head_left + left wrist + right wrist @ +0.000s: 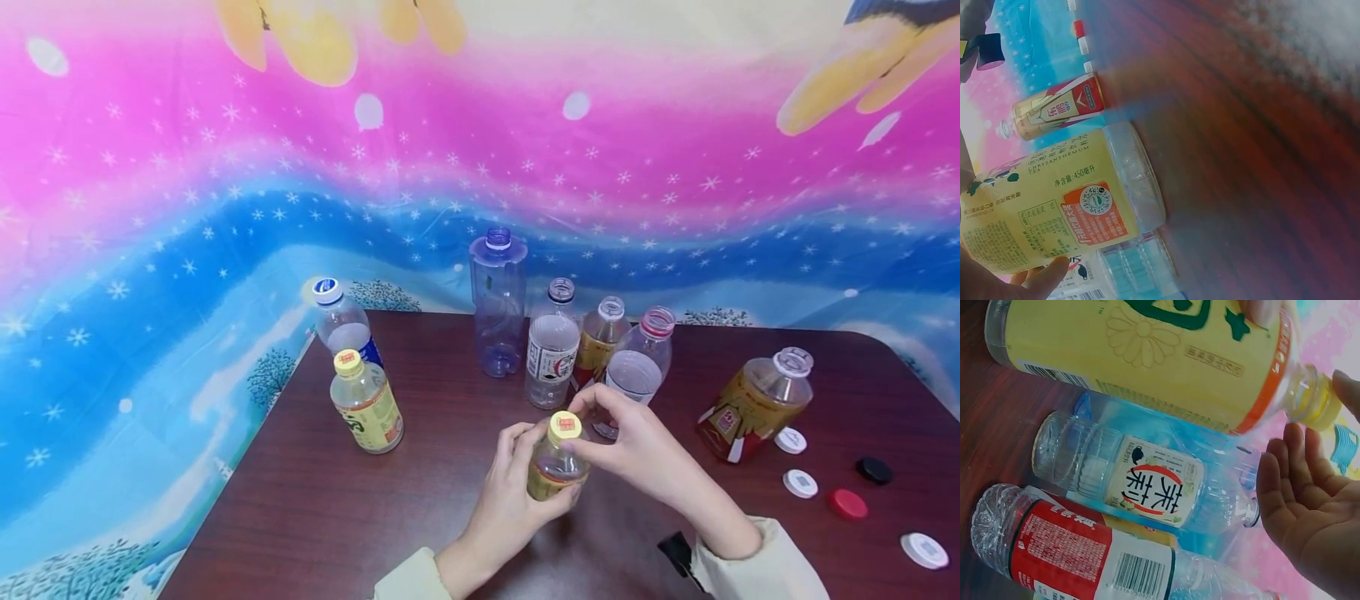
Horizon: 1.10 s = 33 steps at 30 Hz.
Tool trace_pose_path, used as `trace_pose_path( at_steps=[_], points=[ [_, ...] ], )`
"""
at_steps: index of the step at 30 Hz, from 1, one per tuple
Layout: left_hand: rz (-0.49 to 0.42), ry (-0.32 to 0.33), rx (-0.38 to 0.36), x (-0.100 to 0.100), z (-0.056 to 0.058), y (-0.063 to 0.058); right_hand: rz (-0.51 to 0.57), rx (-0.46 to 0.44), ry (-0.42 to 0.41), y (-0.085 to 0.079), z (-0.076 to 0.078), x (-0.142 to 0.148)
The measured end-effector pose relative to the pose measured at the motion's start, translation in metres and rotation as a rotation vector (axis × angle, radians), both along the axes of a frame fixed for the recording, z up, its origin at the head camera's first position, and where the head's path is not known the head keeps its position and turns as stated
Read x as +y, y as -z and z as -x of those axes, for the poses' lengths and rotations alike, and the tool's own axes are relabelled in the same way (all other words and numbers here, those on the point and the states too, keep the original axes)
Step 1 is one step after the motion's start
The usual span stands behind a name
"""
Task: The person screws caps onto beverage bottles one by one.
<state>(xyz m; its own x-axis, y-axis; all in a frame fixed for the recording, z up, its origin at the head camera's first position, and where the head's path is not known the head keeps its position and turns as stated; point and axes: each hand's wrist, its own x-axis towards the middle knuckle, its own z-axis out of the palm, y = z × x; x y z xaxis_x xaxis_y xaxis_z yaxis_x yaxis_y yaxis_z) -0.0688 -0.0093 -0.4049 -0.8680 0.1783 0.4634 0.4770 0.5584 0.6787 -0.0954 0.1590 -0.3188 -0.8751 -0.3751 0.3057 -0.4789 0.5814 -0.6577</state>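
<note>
A yellow-capped chrysanthemum tea bottle [1041, 200] with a yellow label stands upright near the front of the table. My left hand [510, 492] grips its body, thumb on the near side. My right hand [637, 446] pinches the yellow cap [565, 426] between thumb and fingers; the right wrist view shows the thumb on one side of the cap [1322, 400] and the fingertips at the other. Behind it stand uncapped bottles: a clear bottle with a white label [553, 350], a pink-necked bottle [645, 354] and a small amber-labelled bottle [600, 333].
A tall purple-tinted bottle [498, 308] stands at the back. Left are a second yellow-capped bottle [367, 408] and a blue-and-white-capped bottle [343, 321]. Right are a gold-labelled bottle [757, 404] and loose caps, including a red cap [848, 503] and a black cap [875, 470].
</note>
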Motion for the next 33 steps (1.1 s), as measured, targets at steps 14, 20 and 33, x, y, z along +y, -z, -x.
trace_pose_path(
  at_steps=[14,20,33],
  points=[
    [0.032,0.002,0.043,-0.002,0.002,-0.001,-0.041,0.08,-0.14,0.003,-0.001,0.001],
    [0.041,-0.012,0.068,-0.001,0.002,-0.002,-0.039,0.061,-0.116,0.001,-0.001,0.005],
    [0.036,0.004,0.039,-0.002,0.002,-0.002,-0.017,0.165,-0.043,0.011,0.002,-0.004]
  ],
)
